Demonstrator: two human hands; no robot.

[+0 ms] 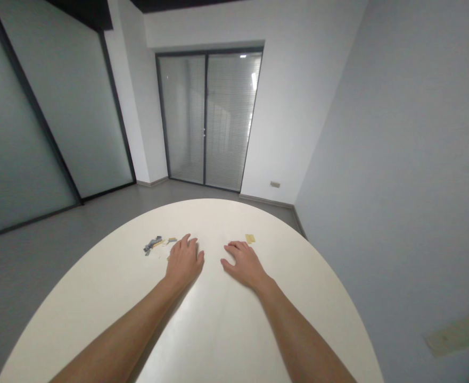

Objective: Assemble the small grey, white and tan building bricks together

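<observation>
My left hand rests palm down on the round white table, fingers apart and pointing away from me. Just left of it lies a loose heap of small grey and yellowish scraps, too small to tell what they are. Part of that heap is hidden behind my left fingers. Across a short gap, my right hand also lies on the tabletop, its thumb spread from slightly bent fingers. A small yellow piece, flat and paper-like, sits just beyond the right fingertips. Neither hand visibly holds anything.
The table's curved far edge runs beyond both hands. A grey wall stands close on the right, with a beige strip low on it. Frosted glass panels are at the left, and a glass door with blinds is at the back.
</observation>
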